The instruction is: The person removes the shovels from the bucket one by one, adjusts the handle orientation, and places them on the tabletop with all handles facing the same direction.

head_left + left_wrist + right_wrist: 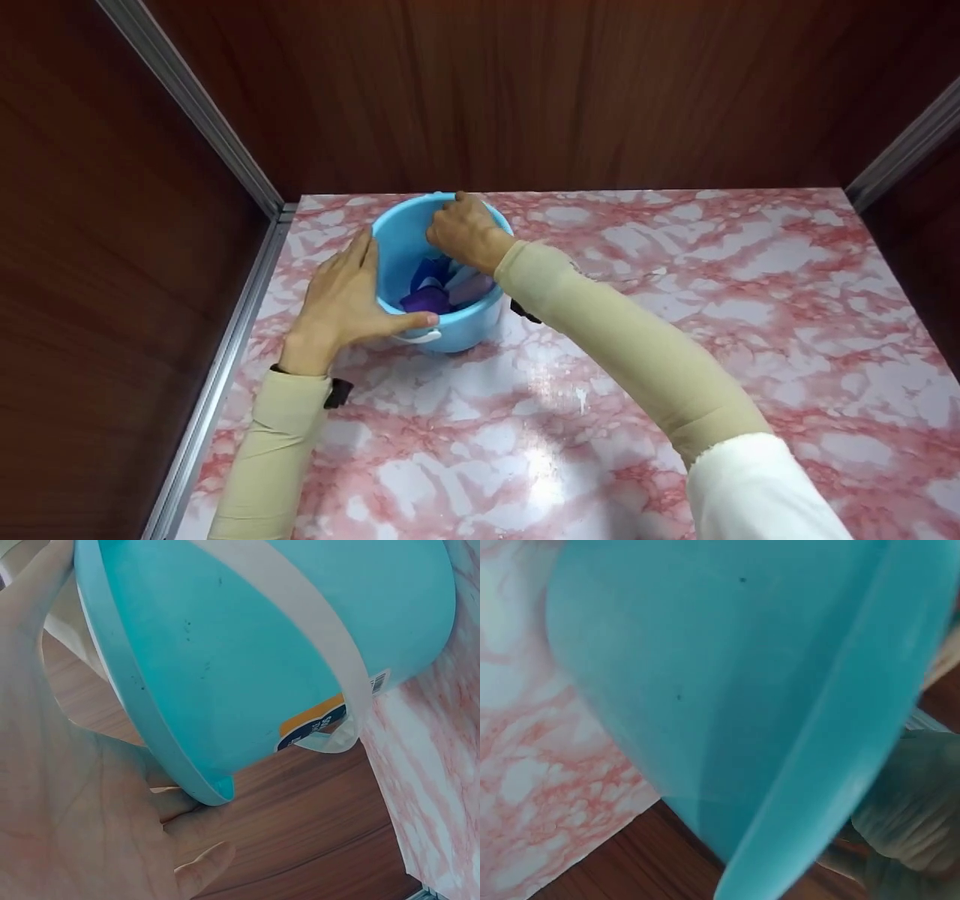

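A light blue bucket [397,255] with a white handle [315,615] stands upright at the back left of the marbled tabletop. My left hand [341,296] rests against its rim, straight fingers along the left side and thumb along the front edge. Over the mouth, toward the back right, is my right hand [469,232], its fingers bent downward. Its fingertips are hidden, so whatever it may hold does not show. Inside the bucket lie dark blue and purple things [426,298] and a pale pinkish one [472,288]; their kinds are unclear.
The pink and white marbled tabletop [675,315] extends to the right and front. Dark wood panels [525,90] rise behind and at both sides. A metal frame [247,300] runs along the left edge, near the bucket.
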{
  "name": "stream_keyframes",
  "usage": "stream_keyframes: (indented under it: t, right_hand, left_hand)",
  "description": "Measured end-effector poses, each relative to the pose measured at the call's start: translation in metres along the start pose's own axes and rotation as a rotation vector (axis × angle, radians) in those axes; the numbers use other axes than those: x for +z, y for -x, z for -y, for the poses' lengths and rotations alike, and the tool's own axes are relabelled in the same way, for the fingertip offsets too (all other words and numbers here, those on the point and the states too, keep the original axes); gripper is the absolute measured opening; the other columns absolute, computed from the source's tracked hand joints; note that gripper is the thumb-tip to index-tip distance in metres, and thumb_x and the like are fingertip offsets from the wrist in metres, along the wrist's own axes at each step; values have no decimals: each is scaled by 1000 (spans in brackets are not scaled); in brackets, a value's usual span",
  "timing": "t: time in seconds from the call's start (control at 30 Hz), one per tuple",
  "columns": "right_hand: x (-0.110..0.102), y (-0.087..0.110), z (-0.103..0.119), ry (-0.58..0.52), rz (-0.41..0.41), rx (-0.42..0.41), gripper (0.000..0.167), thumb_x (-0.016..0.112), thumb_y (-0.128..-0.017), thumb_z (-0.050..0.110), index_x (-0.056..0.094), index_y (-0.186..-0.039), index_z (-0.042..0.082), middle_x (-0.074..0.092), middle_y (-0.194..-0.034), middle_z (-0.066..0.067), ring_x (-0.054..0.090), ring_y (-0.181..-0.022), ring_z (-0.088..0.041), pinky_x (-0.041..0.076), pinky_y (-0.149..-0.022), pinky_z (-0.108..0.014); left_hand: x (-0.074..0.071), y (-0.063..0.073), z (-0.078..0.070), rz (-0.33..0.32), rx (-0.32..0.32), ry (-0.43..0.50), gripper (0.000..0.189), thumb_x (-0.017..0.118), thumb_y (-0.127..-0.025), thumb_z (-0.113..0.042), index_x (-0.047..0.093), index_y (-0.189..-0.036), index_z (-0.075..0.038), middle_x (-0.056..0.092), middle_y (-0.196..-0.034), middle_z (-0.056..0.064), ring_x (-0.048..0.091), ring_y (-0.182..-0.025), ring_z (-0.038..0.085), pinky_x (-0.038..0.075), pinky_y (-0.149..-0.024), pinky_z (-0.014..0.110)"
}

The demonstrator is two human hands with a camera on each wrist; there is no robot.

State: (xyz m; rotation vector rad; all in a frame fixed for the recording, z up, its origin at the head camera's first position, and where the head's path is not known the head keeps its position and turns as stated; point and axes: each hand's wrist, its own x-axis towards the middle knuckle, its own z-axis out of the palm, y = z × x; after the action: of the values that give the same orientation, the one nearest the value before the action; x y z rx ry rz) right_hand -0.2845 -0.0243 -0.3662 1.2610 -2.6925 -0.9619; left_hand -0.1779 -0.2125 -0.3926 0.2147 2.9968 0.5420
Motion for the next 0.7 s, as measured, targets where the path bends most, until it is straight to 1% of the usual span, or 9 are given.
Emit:
stream_keyframes:
  t: [0.07, 0.2, 0.23, 0.33, 0.43, 0.53, 0.57, 0.63, 0.7]
  right_hand:
    - [0, -2, 4, 37, 31, -6, 12, 70, -105, 20, 77, -109, 10, 72, -92, -5, 62, -84, -18, 58, -85, -29]
    - [2, -7, 12, 85, 77, 0, 16, 68, -105, 26, 75, -104, 12, 68, -88, -2, 53, -75, -18, 53, -74, -27]
    - [3, -8, 14, 90, 83, 5, 21, 68, -104, 33, 75, -103, 13, 68, -87, -2, 52, -74, -18, 52, -73, -27]
    - [6, -11, 20, 130, 96, -1, 33, 69, -101, 44, 77, -103, 12, 69, -85, -3, 52, -70, -19, 56, -76, -28]
    - [8, -13, 24, 184, 103, -10, 53, 68, -95, 62, 76, -102, 10, 66, -78, -3, 54, -67, -20, 59, -77, -30]
    - [7, -15, 27, 227, 100, -11, 55, 65, -94, 65, 73, -96, 11, 59, -71, -1, 53, -63, -20, 57, -71, -29]
    - [7, -16, 28, 216, 96, -5, 50, 65, -97, 60, 72, -93, 11, 56, -69, -1, 51, -61, -20, 55, -67, -29]
    - [5, -18, 28, 196, 94, 5, 34, 65, -103, 42, 68, -88, 12, 50, -66, -1, 45, -59, -20, 47, -60, -28]
    - [4, -19, 28, 184, 100, 12, 25, 64, -105, 26, 65, -84, 12, 45, -65, -1, 41, -57, -19, 40, -56, -29]
  left_hand:
    - [0, 0, 0, 2, 1, 5, 150, 62, -67, -100, 2, -173, -13, 10, -180, 13, 20, -163, 45, 16, -129, 72]
    - [0, 0, 0, 0, 1, -3, 151, 62, -66, -100, 3, -173, -12, 11, -180, 13, 20, -163, 44, 17, -129, 72]
    - [-1, -1, 0, -1, 2, -5, 151, 63, -66, -100, 3, -173, -12, 11, -180, 13, 20, -163, 44, 17, -129, 71]
    - [0, -1, -1, 8, 1, -8, 151, 62, -67, -100, 3, -173, -11, 9, -180, 14, 18, -164, 45, 15, -129, 71]
    - [0, 0, -2, 14, -1, -8, 150, 62, -67, -100, 3, -173, -11, 8, -180, 14, 17, -164, 45, 15, -129, 72]
    - [0, 1, -1, 12, -4, -11, 150, 62, -67, -100, 4, -173, -11, 9, -180, 14, 18, -164, 45, 15, -129, 72]
    - [-1, 0, -1, 8, -2, -13, 150, 62, -67, -100, 4, -173, -10, 10, -180, 14, 19, -164, 45, 16, -130, 71]
    - [-1, 0, -1, 4, 3, -17, 151, 62, -66, -101, 5, -173, -9, 11, -180, 14, 20, -164, 44, 17, -130, 70]
    - [-3, -1, 0, 6, 3, -18, 152, 63, -66, -101, 5, -173, -9, 12, -180, 15, 20, -164, 44, 17, -130, 70]
